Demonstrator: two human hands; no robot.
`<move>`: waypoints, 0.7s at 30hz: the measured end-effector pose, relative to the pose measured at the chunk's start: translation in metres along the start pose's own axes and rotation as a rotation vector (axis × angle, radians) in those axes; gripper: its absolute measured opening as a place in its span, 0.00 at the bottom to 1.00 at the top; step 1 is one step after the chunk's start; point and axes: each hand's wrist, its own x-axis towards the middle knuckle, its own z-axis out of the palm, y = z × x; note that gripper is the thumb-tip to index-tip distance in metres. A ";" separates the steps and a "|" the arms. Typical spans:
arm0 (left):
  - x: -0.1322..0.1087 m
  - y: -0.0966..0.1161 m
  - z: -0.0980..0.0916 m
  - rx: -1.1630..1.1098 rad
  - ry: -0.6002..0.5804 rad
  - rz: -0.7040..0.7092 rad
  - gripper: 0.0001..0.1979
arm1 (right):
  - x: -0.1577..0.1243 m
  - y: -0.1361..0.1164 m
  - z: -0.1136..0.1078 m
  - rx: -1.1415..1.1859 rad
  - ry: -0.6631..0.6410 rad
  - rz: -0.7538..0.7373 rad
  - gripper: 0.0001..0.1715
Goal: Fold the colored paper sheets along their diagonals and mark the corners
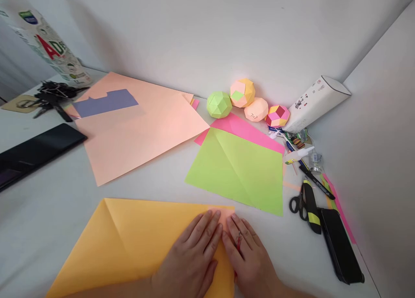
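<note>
An orange paper sheet lies on the white table right in front of me, with a diagonal crease near its left corner. My left hand rests flat on the sheet's right part, fingers stretched toward the top right corner. My right hand lies beside it at the sheet's right edge, fingers flat and together, fingertips touching the same corner. Neither hand holds anything.
A green creased sheet overlaps a pink sheet. A large peach sheet carries a blue cut-out. Several paper balls sit by the wall. Scissors, pens, a phone, a tablet and a white box lie around.
</note>
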 end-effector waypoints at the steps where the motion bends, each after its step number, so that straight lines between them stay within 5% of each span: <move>1: 0.000 0.000 -0.001 0.003 -0.013 0.006 0.30 | 0.000 0.000 0.000 0.001 0.005 0.001 0.20; 16: 0.005 0.000 0.000 -0.002 0.065 -0.020 0.26 | 0.002 0.006 0.000 0.090 -0.020 0.027 0.21; 21: 0.010 -0.004 -0.008 0.035 0.011 0.005 0.25 | 0.003 0.005 0.000 0.102 -0.031 0.026 0.21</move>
